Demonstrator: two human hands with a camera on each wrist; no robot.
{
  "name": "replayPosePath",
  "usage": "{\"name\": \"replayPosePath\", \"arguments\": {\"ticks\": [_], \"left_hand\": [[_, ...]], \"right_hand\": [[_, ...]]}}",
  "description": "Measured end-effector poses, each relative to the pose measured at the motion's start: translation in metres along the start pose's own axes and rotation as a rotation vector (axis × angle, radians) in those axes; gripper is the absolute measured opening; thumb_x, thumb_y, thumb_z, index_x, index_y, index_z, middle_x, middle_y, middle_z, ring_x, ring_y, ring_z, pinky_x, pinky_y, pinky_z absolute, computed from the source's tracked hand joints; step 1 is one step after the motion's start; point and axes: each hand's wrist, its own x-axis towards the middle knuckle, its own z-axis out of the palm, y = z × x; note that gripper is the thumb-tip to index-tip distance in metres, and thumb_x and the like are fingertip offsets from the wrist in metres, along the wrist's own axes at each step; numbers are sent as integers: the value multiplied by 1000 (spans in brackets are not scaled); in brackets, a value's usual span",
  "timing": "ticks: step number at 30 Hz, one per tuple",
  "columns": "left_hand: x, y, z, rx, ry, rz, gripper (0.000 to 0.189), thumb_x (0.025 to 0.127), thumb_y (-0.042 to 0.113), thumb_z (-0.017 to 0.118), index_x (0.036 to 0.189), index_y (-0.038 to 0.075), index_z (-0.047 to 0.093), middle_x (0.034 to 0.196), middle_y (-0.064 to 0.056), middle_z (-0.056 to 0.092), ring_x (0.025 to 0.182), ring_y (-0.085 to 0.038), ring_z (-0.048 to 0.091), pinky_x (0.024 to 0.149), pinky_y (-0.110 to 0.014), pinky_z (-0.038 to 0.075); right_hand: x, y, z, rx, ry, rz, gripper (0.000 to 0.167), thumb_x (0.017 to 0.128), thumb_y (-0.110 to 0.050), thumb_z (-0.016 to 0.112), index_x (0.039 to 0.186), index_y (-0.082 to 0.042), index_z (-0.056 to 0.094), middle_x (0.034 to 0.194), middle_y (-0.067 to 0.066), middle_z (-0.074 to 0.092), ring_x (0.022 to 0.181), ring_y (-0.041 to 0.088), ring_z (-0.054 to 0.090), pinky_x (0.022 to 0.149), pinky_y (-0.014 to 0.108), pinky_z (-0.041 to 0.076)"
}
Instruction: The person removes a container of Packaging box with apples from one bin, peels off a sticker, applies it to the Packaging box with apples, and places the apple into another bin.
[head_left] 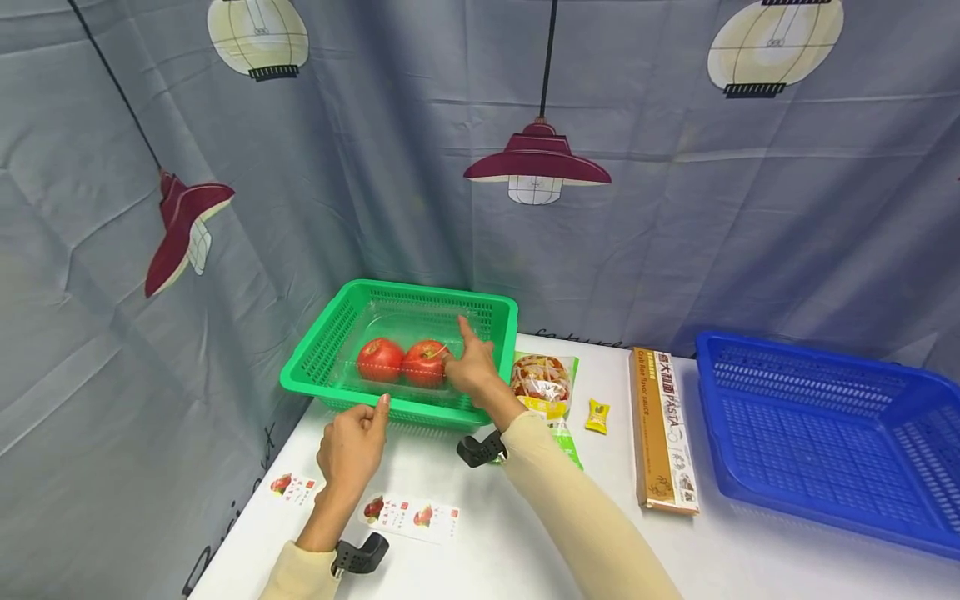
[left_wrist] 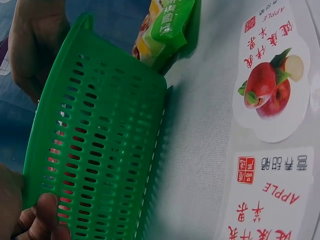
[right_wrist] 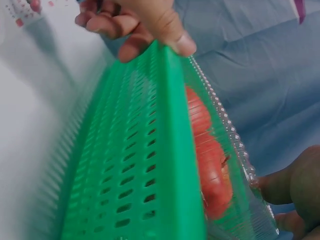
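A green basket (head_left: pixel 300 385) stands at the back left of the white table. Inside it is a clear plastic box (head_left: pixel 408 321) with two red apples (head_left: pixel 380 360). My left hand (head_left: pixel 352 446) grips the basket's front rim, its thumb on top and its other fingers curled against the outer wall. Over the basket's right side, my right hand (head_left: pixel 476 367) has its index finger stretched along the box's right end. In the right wrist view, fingertips (right_wrist: pixel 274 186) touch the box's edge; the rest of that hand is cut off.
Apple labels (head_left: pixel 408 518) lie on the table in front. Right of the green basket are a food packet (head_left: pixel 542 383), a small yellow packet (head_left: pixel 597 416) and a pasta box (head_left: pixel 663 429). A blue basket (head_left: pixel 817 467) stands far right, with a grey curtain (head_left: pixel 637 242) behind.
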Motion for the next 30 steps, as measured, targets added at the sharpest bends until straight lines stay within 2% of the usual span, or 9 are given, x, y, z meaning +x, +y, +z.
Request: {"name": "replayPosePath", "arguments": {"ticks": [3,9,14,16,19,22,25,28,30], "left_hand": [[0,1,1,1,-1,0,55,96,57,52,62,15,62,51,6,53,43,-17,47,39,-33,34],[0,1,0,17,5,-9,52,96,55,54,63,16,63,52,6,54,44,-17,48,40,-34,35],[0,1,0,9,-11,-12,54,96,56,53,63,15,64,51,6,55,43,-17,49,39,-33,35],[0,1,0,3,-16,-11,54,96,56,52,63,15,64,51,6,54,42,-17,49,38,-33,35],[0,2,0,1,-19,-8,52,97,54,54,63,15,64,51,6,54,43,-17,49,38,-33,35],[1,3,0,7,-18,-4,51,97,52,55,63,15,64,51,6,54,43,-17,49,38,-33,35],[0,2,-1,14,-16,-3,52,97,53,54,63,15,64,51,6,53,43,-17,48,39,-33,34],[0,1,0,15,-16,0,53,97,54,53,64,14,65,50,6,53,42,-17,48,38,-33,34],[-1,1,0,12,-17,1,54,97,55,52,65,13,66,50,6,53,42,-17,48,38,-33,34]], "right_hand": [[-3,-2,-6,15,5,-14,74,97,-7,58,158,-28,20,157,31,1,142,46,15,81,39,50],[-7,-4,-16,74,6,-21,76,96,-4,61,157,-27,23,156,30,5,139,43,24,73,37,52],[-14,-5,-25,104,-4,-38,77,96,-3,61,158,-26,22,156,30,4,140,42,21,78,37,50],[-17,-7,-29,114,-13,-44,77,96,-4,60,158,-27,21,155,29,8,131,37,35,74,38,50],[-21,-7,-34,153,-42,-48,77,97,-4,59,158,-29,18,153,32,13,91,24,57,67,37,52],[-25,-8,-40,201,-72,-49,78,98,-3,57,158,-29,16,152,35,14,58,16,47,60,36,52],[-29,-8,-45,205,-89,-56,77,99,-3,56,159,-30,15,155,32,9,80,23,62,59,36,51],[-34,-9,-49,200,-94,-59,76,99,-3,55,158,-30,15,156,28,3,112,34,56,61,37,52],[-37,-9,-52,200,-95,-56,76,99,-2,55,158,-30,16,155,28,3,102,34,60,63,38,54]]}}
